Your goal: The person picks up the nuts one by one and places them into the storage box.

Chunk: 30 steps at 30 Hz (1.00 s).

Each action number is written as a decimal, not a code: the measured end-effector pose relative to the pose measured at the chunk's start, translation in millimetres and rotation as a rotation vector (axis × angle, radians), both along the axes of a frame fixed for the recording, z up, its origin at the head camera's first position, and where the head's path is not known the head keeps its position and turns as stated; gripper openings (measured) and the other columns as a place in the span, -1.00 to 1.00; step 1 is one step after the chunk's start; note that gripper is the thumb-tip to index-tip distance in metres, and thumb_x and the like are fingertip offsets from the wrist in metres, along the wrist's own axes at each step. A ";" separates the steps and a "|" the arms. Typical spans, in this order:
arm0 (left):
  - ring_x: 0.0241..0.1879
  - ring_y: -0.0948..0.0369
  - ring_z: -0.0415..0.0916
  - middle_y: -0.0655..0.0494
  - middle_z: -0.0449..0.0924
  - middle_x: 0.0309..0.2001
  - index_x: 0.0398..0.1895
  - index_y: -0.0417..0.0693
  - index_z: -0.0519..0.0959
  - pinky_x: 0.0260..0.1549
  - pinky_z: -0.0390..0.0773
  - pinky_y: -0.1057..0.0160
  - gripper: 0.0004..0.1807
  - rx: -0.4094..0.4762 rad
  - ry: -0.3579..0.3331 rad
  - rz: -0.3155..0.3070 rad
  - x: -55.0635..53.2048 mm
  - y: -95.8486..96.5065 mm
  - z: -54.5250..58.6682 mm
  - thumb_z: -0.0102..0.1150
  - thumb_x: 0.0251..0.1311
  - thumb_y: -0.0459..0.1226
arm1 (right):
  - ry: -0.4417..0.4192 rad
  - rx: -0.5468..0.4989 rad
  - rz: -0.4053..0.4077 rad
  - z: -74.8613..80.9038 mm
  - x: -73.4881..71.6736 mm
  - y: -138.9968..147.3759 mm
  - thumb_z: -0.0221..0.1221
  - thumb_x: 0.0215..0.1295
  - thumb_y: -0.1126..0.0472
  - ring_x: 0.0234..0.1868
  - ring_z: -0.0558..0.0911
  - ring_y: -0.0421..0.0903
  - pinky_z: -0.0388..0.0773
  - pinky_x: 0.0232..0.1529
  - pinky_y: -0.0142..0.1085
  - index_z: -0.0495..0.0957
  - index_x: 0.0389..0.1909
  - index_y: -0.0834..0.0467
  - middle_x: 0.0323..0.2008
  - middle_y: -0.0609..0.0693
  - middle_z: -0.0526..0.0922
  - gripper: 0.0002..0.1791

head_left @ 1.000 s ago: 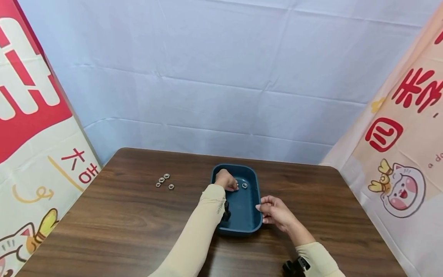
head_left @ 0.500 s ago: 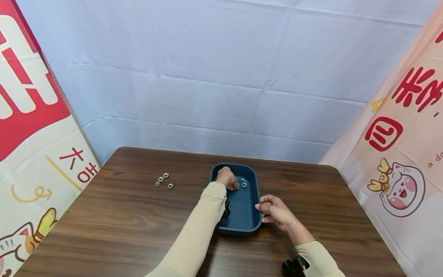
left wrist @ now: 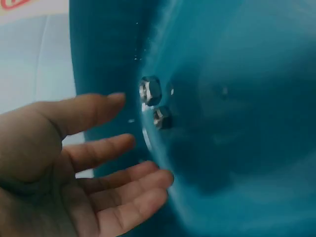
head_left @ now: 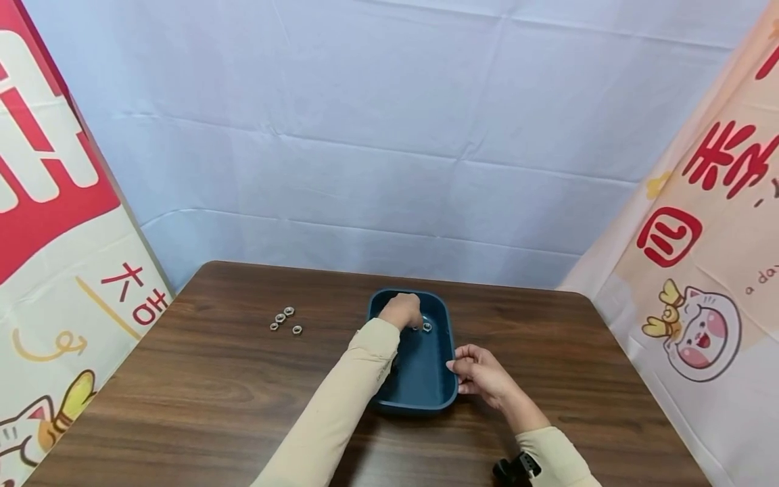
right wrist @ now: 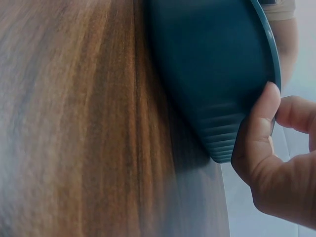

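Observation:
A dark blue rectangular tray (head_left: 422, 379) stands on the table, two silver hex nuts lying inside near its far end. One nut (left wrist: 150, 91) looks larger than the other nut (left wrist: 161, 118) in the left wrist view. My left hand (head_left: 403, 311) reaches into the tray's far end; the left wrist view has its fingers (left wrist: 136, 197) loosely extended beside the nuts, holding nothing. At the tray's right side, my right hand (head_left: 483, 373) pinches the rim between thumb and fingers, as the right wrist view confirms.
Several more hex nuts (head_left: 289, 311) lie on the brown wooden table (head_left: 213, 385), left of the tray. A pale cloth (head_left: 365, 135) hangs behind the table, with printed banners (head_left: 675, 325) at both sides.
My left hand, earlier bent down with fingertips at the nuts, has lifted a little and its fingers have spread. The right hand keeps its hold on the tray rim.

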<state>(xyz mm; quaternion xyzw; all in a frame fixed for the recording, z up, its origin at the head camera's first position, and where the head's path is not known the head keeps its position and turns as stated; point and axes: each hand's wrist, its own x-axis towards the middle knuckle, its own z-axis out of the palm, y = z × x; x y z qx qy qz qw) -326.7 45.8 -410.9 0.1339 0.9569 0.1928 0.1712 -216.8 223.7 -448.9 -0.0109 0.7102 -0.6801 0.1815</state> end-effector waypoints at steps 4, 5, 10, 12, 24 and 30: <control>-0.53 0.20 0.41 0.10 0.49 -0.40 -0.25 -0.05 0.64 -0.58 0.42 0.25 -0.83 -0.162 0.064 -0.095 6.1 -0.5 8.2 0.29 0.12 -0.19 | 0.003 0.001 -0.005 0.1 -0.5 -0.2 0.10 0.25 0.34 -0.58 0.39 -0.19 0.48 -0.61 -0.41 0.19 -0.09 0.38 -0.56 0.01 0.37 -0.67; -0.52 0.20 0.41 0.10 0.50 -0.38 -0.25 -0.04 0.64 -0.57 0.43 0.24 -0.83 -0.185 0.072 -0.104 7.0 -0.7 9.7 0.30 0.11 -0.19 | 0.003 0.001 -0.006 -0.1 -0.8 -0.1 0.09 0.25 0.35 -0.58 0.39 -0.19 0.48 -0.61 -0.41 0.19 -0.09 0.38 -0.56 0.01 0.37 -0.67; -0.50 0.20 0.42 0.11 0.50 -0.38 -0.24 -0.03 0.64 -0.55 0.43 0.24 -0.82 -0.204 0.073 -0.122 10.4 -1.4 12.7 0.30 0.10 -0.18 | -0.002 0.003 -0.012 -1.5 -1.3 -0.4 0.10 0.24 0.35 -0.59 0.40 -0.19 0.48 -0.61 -0.41 0.19 -0.10 0.38 -0.56 0.01 0.37 -0.67; -0.49 0.21 0.41 0.11 0.50 -0.37 -0.22 -0.03 0.64 -0.53 0.43 0.24 -0.80 -0.211 0.081 -0.131 11.8 -0.9 12.0 0.30 0.10 -0.18 | -0.004 0.004 -0.011 -2.0 -1.2 -0.5 0.10 0.24 0.35 -0.58 0.40 -0.19 0.48 -0.61 -0.41 0.19 -0.10 0.38 -0.56 0.01 0.37 -0.67; -0.31 0.24 0.47 0.14 0.55 -0.16 0.04 -0.01 0.56 -0.33 0.52 0.25 -0.54 -0.216 0.134 -0.289 35.0 3.3 19.6 0.35 0.05 -0.12 | -0.008 0.002 -0.024 -6.6 0.0 0.9 0.11 0.24 0.34 -0.58 0.40 -0.17 0.49 -0.61 -0.39 0.19 -0.10 0.38 -0.56 0.01 0.37 -0.66; -0.08 0.23 0.48 0.15 0.53 0.01 0.13 0.04 0.53 -0.20 0.53 0.24 -0.52 -0.245 0.198 -0.318 44.2 -3.9 23.8 0.30 0.11 -0.12 | 0.001 0.001 -0.018 -6.8 -1.1 0.7 0.10 0.24 0.33 -0.59 0.39 -0.18 0.49 -0.61 -0.41 0.20 -0.11 0.37 -0.56 0.01 0.37 -0.67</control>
